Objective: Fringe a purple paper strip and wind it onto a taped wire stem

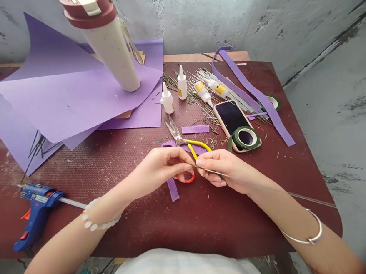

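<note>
left hand [163,169] pinching thin wire [261,184] end, right hand [227,169] pinching same wire just beside

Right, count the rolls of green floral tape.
2. One roll rests on the phone; the other sits partly under the purple paper strip, far side. More could be hidden.

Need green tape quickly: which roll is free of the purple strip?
The roll lying on the phone; the other roll sits partly under the purple paper strip.
</note>
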The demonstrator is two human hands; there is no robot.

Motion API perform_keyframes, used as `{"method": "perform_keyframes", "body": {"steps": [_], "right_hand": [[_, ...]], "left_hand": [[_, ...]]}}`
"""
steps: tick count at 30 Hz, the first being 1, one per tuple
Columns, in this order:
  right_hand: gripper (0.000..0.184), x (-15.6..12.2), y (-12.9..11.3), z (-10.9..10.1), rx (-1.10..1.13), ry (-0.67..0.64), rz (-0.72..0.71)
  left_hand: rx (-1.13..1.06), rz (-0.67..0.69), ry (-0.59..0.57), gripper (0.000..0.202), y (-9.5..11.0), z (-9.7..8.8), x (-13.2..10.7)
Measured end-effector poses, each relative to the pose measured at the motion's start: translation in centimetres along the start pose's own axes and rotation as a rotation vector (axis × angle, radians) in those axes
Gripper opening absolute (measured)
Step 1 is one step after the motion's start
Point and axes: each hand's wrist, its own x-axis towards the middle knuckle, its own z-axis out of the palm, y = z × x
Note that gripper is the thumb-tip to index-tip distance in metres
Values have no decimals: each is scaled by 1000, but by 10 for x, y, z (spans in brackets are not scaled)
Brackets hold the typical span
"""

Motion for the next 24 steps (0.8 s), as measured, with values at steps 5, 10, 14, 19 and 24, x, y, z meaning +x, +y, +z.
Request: {"method": "perform_keyframes", "body": {"steps": [5,10,14,19,24], "right_hand": [[31,0,-2,0,10,18,4],[30,-3,-2,4,-233,119,-180],[22,-6,-1,8,-494,124,-355],[30,-5,-1,4,-396,38,-261],[37,-3,-1,0,-175,-64,-160]], "left_hand": [[12,41,10,17,-1,2,0],[-21,-60,-97,30,2,2,4],[44,-121,-143,37,-1,2,6],[51,-77,-158,33,0,-2,4],[-49,-50,-136,24,6,-2,0]]}}
